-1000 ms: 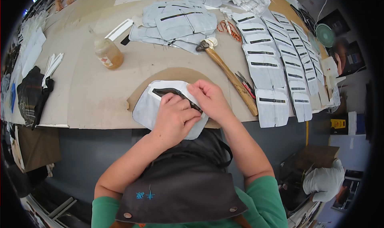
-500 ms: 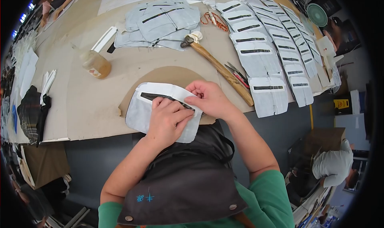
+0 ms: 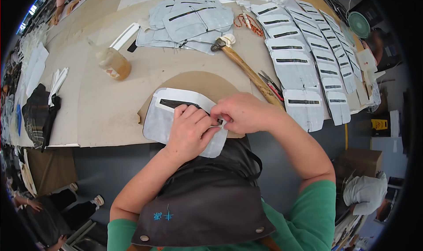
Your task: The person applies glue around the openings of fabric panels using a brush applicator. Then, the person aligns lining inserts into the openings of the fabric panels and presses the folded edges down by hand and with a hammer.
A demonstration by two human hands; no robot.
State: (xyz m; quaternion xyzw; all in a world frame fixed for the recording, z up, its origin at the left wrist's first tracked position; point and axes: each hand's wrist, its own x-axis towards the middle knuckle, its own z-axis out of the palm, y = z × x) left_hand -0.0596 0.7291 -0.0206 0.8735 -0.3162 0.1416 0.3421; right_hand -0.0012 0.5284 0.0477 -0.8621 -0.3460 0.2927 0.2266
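Observation:
A pale grey fabric panel with rounded corners lies tilted at the table's front edge, partly over a brown rounded sheet. Along its upper part runs a black strip, which looks like a zipper, inside a white border. My left hand grips the panel, its fingers curled over the strip and the thumb stretched towards the strip's right end. There my right hand is closed in a pinch at the panel's edge. The fingers hide the exact spot that it pinches.
A hammer and red-handled scissors lie right of the panel. Rows of similar panels overlap farther right; a pile lies behind. At left stand a jar of amber liquid and dark fabric. Other people are nearby.
My right hand has turned and moved down along the panel's edge to the strip's right end, its elbow swinging outward. My left hand keeps its place on the panel. The view has shifted slightly.

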